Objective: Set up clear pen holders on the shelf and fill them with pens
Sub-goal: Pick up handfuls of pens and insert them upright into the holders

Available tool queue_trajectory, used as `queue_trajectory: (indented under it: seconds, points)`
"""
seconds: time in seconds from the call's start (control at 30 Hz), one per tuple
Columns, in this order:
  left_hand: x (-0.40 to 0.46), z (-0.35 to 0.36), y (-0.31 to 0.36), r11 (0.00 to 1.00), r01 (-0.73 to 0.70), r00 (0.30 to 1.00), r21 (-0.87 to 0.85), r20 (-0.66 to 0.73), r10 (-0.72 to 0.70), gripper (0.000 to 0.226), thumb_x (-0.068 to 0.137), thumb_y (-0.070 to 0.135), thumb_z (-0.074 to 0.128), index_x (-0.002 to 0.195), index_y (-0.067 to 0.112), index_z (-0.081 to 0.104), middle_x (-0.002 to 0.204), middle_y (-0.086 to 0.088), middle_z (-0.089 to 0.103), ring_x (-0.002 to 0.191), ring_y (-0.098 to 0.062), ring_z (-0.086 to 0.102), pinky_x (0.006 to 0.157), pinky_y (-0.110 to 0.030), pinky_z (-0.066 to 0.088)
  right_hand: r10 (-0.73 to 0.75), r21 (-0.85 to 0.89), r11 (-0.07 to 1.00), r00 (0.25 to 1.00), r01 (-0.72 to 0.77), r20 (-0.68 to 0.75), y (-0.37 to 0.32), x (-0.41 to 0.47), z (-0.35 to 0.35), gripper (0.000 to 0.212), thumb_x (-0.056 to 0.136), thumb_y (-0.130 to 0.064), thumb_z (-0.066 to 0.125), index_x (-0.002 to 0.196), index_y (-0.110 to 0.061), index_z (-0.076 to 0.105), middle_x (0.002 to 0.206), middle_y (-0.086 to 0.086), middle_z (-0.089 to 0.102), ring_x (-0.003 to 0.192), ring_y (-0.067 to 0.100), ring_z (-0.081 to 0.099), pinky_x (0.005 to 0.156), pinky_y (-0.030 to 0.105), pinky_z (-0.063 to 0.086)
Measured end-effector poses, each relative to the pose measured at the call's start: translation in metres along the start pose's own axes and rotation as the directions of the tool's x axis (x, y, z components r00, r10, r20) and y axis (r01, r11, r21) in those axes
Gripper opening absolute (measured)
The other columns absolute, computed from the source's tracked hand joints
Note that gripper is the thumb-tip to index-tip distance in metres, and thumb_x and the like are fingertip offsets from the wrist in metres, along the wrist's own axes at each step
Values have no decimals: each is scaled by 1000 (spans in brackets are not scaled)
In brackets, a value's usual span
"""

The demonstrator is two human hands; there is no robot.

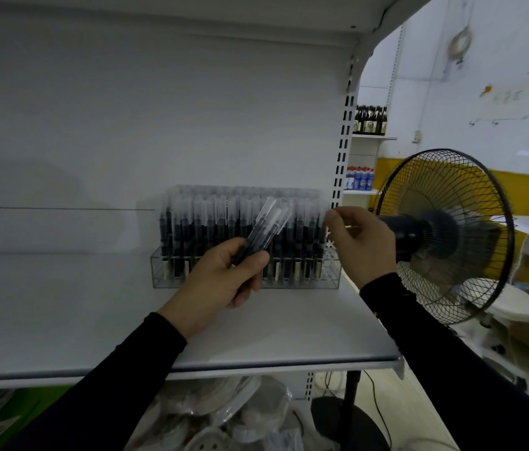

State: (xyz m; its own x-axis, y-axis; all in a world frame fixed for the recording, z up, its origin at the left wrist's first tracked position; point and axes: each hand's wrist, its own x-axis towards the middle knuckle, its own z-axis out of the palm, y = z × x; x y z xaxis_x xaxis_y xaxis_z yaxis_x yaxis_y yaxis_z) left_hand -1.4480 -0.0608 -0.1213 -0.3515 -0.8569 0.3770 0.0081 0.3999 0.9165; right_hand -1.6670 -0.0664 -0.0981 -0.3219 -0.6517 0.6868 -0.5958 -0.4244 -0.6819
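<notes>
At the far right of the white shelf [94, 304], against the back panel, a clear pen holder [328, 281] stands packed with upright black pens [211, 229] under clear caps. Near it, the left hand [221, 281] grips a small bundle of loose pens [266, 226], caps tilted up to the right. The right hand [359, 242] hovers at the holder's right end, fingers curled, thumb and forefinger pressed together on nothing visible. A black fan [442, 236] stands right of the shelf.

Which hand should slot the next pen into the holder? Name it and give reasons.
Right. The right hand hovers with pinched fingers at the right end of the clear plastic pen holder, apparently holding nothing. The left hand grips the bundle of black clear-capped pens.
</notes>
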Motion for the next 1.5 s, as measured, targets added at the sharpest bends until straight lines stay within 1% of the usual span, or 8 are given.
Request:
queue_trajectory:
  seconds: [0.13, 0.37, 0.6, 0.73, 0.87, 0.97, 1.33, 1.5]
  points:
    - [0, 2, 1, 1000, 5, 1000, 0, 10, -5, 18, 94, 25, 59, 82, 13, 55, 65, -10, 61, 40, -17, 38, 41, -22, 28, 33, 217, 972, 968, -89, 250, -17, -17, 8, 12, 91, -36, 60, 85, -30, 68, 77, -5, 70, 68, 9, 67, 67, 27, 57]
    - [-1, 2, 3, 1000, 19, 999, -4, 35, -19, 36, 82, 37, 62, 95, 4, 58, 65, -10, 63, 38, -17, 38, 40, -21, 29, 120, 410, 861, 903, -302, 413, -32, -25, 21, 18, 92, -25, 60, 86, -13, 71, 77, -1, 70, 67, 11, 64, 57, 22, 52]
    - [-1, 3, 2, 999, 22, 1000, -31, 11, -22, 26, 86, 37, 59, 82, 11, 57, 70, -11, 66, 37, -17, 40, 39, -21, 25, 234, 604, 685, 908, -408, 348, -38, -14, 7, 12, 92, -17, 60, 90, -10, 69, 81, 6, 71, 71, 14, 67, 65, 23, 57]
    - [-2, 2, 2, 998, 56, 998, -25, 4, -56, 27, 97, 22, 55, 97, -5, 59, 64, -9, 61, 38, -15, 35, 38, -22, 25, 267, 691, 630, 935, -353, 234, -31, 6, -15, 13, 93, -16, 59, 96, -6, 66, 87, 5, 73, 79, 16, 71, 66, 21, 55]
    - [-2, 4, 4, 995, 93, 996, -40, 8, -92, 18, 99, 14, 50, 102, 3, 64, 63, -6, 59, 43, -16, 36, 41, -25, 25, 162, 467, 873, 987, -143, -1, -21, 20, -33, 14, 95, -18, 57, 94, -9, 67, 82, 1, 70, 73, 8, 69, 69, 20, 57]
    - [-1, 6, 4, 997, 69, 997, -29, 21, -69, 18, 100, 13, 49, 105, 8, 65, 73, -9, 63, 46, -15, 42, 43, -25, 32, 58, 255, 966, 993, -30, -100, -10, 30, -40, 17, 96, -23, 56, 100, -11, 67, 82, -8, 67, 71, -1, 66, 68, 14, 55]
    - [3, 7, -1, 995, 87, 996, -38, -27, -88, 19, 98, 15, 52, 110, 13, 67, 85, -5, 73, 51, -13, 51, 46, -23, 42, 40, 113, 993, 999, -41, 10, 20, 55, -18, 21, 95, -25, 57, 101, -9, 70, 89, 4, 71, 77, 12, 70, 72, 21, 57]
    - [2, 8, 0, 995, 83, 996, -49, -37, -85, 19, 100, 15, 50, 111, 13, 65, 84, -5, 73, 47, -11, 46, 44, -23, 37, 42, 50, 998, 992, -48, 119, 25, 54, -7, 16, 95, -23, 57, 89, -13, 68, 78, -3, 69, 64, -3, 64, 63, 9, 52]
